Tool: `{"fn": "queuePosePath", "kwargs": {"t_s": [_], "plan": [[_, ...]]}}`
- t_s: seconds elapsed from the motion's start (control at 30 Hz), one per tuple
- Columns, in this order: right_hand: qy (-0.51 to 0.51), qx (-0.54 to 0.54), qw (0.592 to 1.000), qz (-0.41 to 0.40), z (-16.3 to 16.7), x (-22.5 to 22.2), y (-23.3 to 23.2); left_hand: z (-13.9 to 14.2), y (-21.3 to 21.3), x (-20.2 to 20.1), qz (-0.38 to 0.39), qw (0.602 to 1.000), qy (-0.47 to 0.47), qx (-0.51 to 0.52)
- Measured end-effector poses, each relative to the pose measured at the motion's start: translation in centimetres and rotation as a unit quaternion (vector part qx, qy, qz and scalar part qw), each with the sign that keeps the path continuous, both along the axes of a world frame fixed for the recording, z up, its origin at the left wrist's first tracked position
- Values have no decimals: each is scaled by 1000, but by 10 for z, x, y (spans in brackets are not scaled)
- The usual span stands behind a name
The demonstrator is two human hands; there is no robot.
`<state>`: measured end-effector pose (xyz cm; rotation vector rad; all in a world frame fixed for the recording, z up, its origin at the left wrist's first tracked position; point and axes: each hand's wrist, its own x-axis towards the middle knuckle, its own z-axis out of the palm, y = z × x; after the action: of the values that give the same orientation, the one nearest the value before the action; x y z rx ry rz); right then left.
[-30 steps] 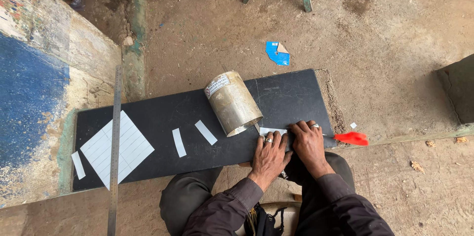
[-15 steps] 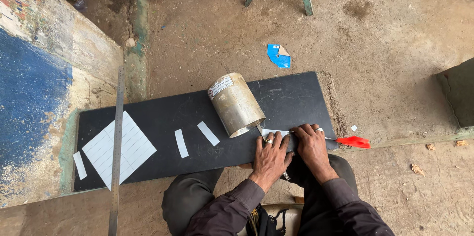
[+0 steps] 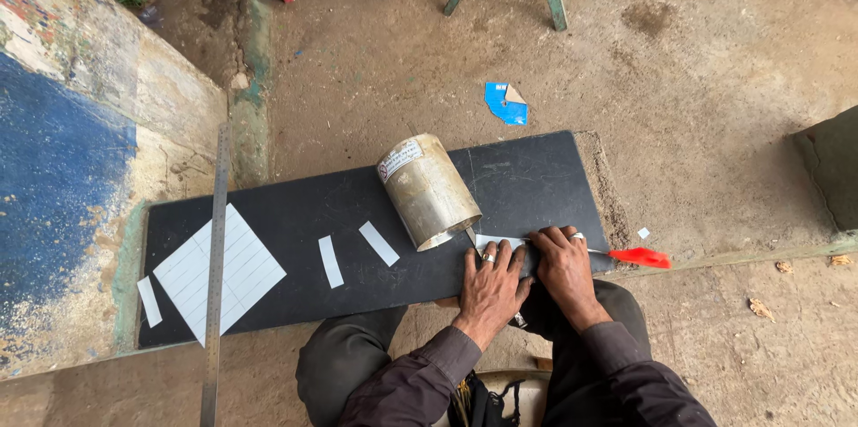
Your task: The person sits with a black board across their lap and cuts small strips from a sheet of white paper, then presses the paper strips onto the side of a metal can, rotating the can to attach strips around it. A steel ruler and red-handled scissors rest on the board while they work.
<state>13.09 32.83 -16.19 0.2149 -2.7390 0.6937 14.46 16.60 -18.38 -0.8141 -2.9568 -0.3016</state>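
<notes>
My left hand (image 3: 492, 288) presses flat on a small white paper piece (image 3: 502, 241) at the near edge of a black board (image 3: 536, 181). Just to its right, touching it, my right hand (image 3: 563, 268) grips a red-handled cutter (image 3: 642, 257), whose red end sticks out to the right past the board. The cutter's tip is hidden under my fingers. A dull metal cylinder (image 3: 429, 192) lies on its side on the board, just left of the paper piece. Both hands wear a ring.
Two white paper strips (image 3: 379, 243) (image 3: 330, 261) lie mid-board, with a lined white sheet (image 3: 246, 271) and another strip (image 3: 149, 301) at the left. A long steel ruler (image 3: 215, 284) crosses the board's left end. A blue scrap (image 3: 506, 104) and red and green legs stand on the dirt beyond.
Both hands stay on the paper piece beside the cylinder. The cutter's red end has dropped slightly lower and flatter. Nothing else on the board has moved.
</notes>
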Motion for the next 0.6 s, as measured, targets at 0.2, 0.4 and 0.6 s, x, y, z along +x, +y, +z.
{"fn": "queuePosePath", "kwargs": {"t_s": [0.2,0.4,0.6], "plan": [[5,19,1000,1,-5,3,-1,-3,-5,1,-13,1000,-1,18],[11,20,1000,9,-3,2,0,2,-7,-1,-18,1000,7,24],[9,41,999,25,-4,6,3,11,-7,4,-16,1000,-25,11]]}}
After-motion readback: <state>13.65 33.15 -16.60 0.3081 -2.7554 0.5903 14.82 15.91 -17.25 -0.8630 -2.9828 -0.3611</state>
